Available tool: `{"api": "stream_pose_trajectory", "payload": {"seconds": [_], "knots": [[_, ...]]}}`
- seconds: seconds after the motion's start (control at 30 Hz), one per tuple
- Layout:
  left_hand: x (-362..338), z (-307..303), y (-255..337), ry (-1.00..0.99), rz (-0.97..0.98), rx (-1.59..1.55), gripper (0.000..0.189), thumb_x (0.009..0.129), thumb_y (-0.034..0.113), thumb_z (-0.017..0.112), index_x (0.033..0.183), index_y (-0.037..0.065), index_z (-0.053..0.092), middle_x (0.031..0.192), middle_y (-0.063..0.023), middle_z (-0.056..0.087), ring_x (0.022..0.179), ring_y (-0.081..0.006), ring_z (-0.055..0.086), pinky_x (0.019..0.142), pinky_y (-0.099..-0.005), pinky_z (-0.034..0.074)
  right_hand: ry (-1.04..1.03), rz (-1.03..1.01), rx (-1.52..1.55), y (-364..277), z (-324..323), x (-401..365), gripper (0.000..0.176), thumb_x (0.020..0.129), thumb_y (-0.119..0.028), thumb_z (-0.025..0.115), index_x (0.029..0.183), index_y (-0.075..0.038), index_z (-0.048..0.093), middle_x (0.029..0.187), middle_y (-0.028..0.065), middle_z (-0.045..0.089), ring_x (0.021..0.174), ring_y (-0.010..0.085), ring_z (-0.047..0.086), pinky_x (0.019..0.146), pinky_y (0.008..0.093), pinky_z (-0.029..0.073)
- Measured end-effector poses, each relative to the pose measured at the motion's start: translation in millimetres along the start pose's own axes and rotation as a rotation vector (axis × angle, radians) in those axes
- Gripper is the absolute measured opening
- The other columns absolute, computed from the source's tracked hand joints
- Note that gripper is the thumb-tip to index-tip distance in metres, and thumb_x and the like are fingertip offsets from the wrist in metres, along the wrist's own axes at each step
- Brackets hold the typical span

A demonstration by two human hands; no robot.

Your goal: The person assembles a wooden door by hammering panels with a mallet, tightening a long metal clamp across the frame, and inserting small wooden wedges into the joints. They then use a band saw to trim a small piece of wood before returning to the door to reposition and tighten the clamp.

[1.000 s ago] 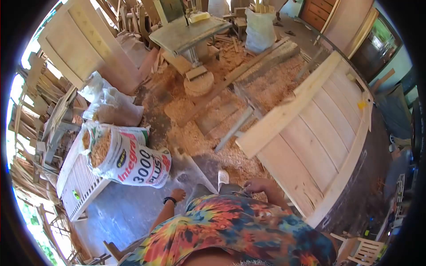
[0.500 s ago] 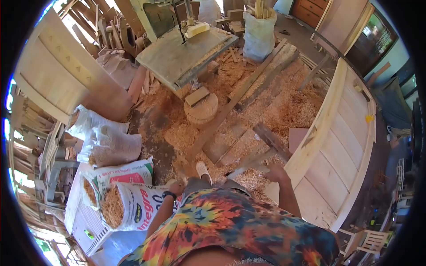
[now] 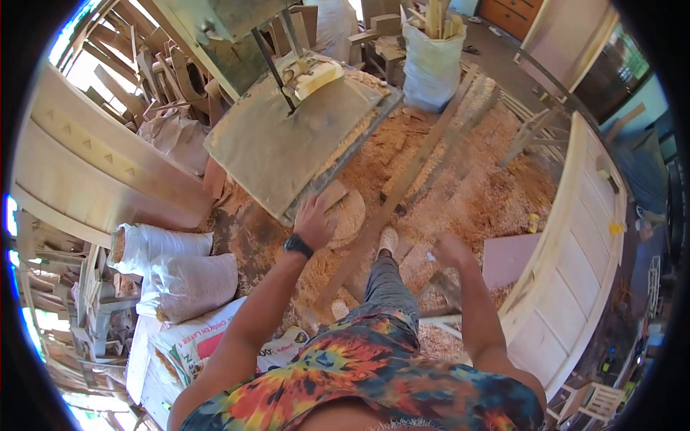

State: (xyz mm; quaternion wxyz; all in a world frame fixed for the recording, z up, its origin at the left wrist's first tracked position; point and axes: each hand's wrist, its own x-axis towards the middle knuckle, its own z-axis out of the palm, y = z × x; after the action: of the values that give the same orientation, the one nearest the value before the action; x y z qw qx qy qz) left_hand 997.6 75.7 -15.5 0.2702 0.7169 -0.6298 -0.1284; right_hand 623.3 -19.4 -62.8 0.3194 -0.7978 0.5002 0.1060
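Near the front edge of the one grey-brown machine table (image 3: 287,136) is my left hand (image 3: 316,224), its fingers a little spread; whether they touch the small tan wooden block (image 3: 335,193) just beside them, I cannot tell. This one block lies on one round pale wooden slab (image 3: 351,219). My right hand (image 3: 451,251) is blurred, well apart from the block — I cannot tell how its fingers are. On the table I count one pale yellow wood piece (image 3: 320,77). To the left stand two plain white sacks (image 3: 191,286) and two printed sacks (image 3: 200,336); behind, one white sack of wooden sticks (image 3: 431,70). Orange-brown shavings (image 3: 471,188) cover much of the floor — and at the back of the room is one orange-brown drawer cabinet (image 3: 507,16).
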Motion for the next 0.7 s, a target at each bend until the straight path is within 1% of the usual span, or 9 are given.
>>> {"api": "stream_pose_trajectory", "payload": {"seconds": [0.07, 0.13, 0.2, 0.23, 0.3, 0.47, 0.6, 0.63, 0.7], "knots": [[77, 7, 0, 0.056, -0.019, 0.172, 0.062, 0.071, 0.022, 0.071, 0.124, 0.001, 0.047, 0.126, -0.0213, 0.05, 0.114, -0.041, 0.046, 0.099, -0.0478, 0.038, 0.141, -0.168, 0.137, -2, -32, 80, 0.05, 0.083, -0.02, 0.061, 0.13, -0.007, 0.05, 0.104, 0.0218, 0.065, 0.096, 0.0378, 0.061, 0.082, 0.0413, 0.05], [148, 19, -10, 0.008, -0.048, 0.205, 0.071, 0.072, 0.027, 0.073, 0.13, -0.001, 0.043, 0.134, -0.0217, 0.046, 0.122, -0.0409, 0.042, 0.104, -0.0503, 0.033, 0.24, -0.114, 0.13, -47, -101, 139, 0.053, 0.086, -0.021, 0.057, 0.136, -0.009, 0.044, 0.116, 0.0219, 0.061, 0.111, 0.0371, 0.056, 0.094, 0.0403, 0.045], [199, 35, -16, -0.013, -0.339, 0.509, 0.084, 0.073, 0.038, 0.073, 0.137, -0.002, 0.036, 0.142, -0.0208, 0.039, 0.131, -0.0408, 0.035, 0.109, -0.0519, 0.026, 0.167, -0.145, 0.311, -91, -171, 194, 0.051, 0.087, -0.024, 0.057, 0.135, -0.01, 0.045, 0.118, 0.0231, 0.059, 0.112, 0.0374, 0.055, 0.094, 0.042, 0.045], [221, 38, -13, -0.028, -0.334, 0.502, 0.084, 0.073, 0.038, 0.073, 0.137, -0.002, 0.036, 0.142, -0.0208, 0.039, 0.131, -0.0408, 0.035, 0.109, -0.0519, 0.026, 0.244, -0.222, 0.337, -104, -189, 230, 0.05, 0.087, -0.022, 0.057, 0.134, -0.009, 0.046, 0.117, 0.0231, 0.06, 0.112, 0.0367, 0.056, 0.093, 0.0422, 0.046], [255, 38, -7, -0.401, -0.58, 0.68, 0.081, 0.079, 0.043, 0.067, 0.138, -0.003, 0.039, 0.14, -0.0205, 0.044, 0.134, -0.0411, 0.033, 0.112, -0.0535, 0.019, 0.374, -0.363, 0.397, -126, -220, 306, 0.043, 0.086, -0.02, 0.055, 0.128, -0.008, 0.052, 0.109, 0.0225, 0.063, 0.105, 0.0373, 0.059, 0.089, 0.0435, 0.047], [281, 49, -19, -0.521, -0.457, 0.778, 0.054, 0.083, 0.038, 0.06, 0.12, -0.001, 0.06, 0.124, -0.0222, 0.058, 0.126, -0.0428, 0.044, 0.111, -0.0546, 0.019, 0.619, -0.485, 0.365, -188, -280, 462, 0.027, 0.085, -0.019, 0.055, 0.106, -0.005, 0.066, 0.095, 0.0226, 0.066, 0.092, 0.034, 0.064, 0.083, 0.0419, 0.05], [287, 41, -18, -0.534, -0.431, 0.729, 0.042, 0.081, 0.034, 0.061, 0.104, 0.001, 0.07, 0.12, -0.0225, 0.061, 0.123, -0.0426, 0.048, 0.109, -0.0534, 0.024, 0.409, -0.61, 0.193, -222, -298, 558, 0.029, 0.084, -0.023, 0.058, 0.108, -0.009, 0.067, 0.109, 0.0211, 0.064, 0.1, 0.035, 0.062, 0.088, 0.0412, 0.05], [285, 40, -17, -0.42, -0.373, 0.776, 0.037, 0.08, 0.033, 0.061, 0.099, 0.003, 0.072, 0.115, -0.0221, 0.064, 0.119, -0.0414, 0.05, 0.107, -0.0501, 0.026, 0.39, -0.685, 0.14, -229, -302, 571, 0.031, 0.084, -0.025, 0.059, 0.11, -0.011, 0.068, 0.115, 0.0203, 0.062, 0.103, 0.0353, 0.061, 0.091, 0.041, 0.049], [292, 40, -18, -0.512, -0.44, 0.742, 0.052, 0.078, 0.041, 0.065, 0.105, -0.003, 0.068, 0.117, -0.0222, 0.062, 0.12, -0.0386, 0.049, 0.107, -0.0474, 0.027, 0.385, -0.714, 0.073, -243, -294, 601, 0.03, 0.085, -0.028, 0.057, 0.108, -0.012, 0.069, 0.115, 0.0189, 0.063, 0.105, 0.0339, 0.06, 0.092, 0.041, 0.048]]}}
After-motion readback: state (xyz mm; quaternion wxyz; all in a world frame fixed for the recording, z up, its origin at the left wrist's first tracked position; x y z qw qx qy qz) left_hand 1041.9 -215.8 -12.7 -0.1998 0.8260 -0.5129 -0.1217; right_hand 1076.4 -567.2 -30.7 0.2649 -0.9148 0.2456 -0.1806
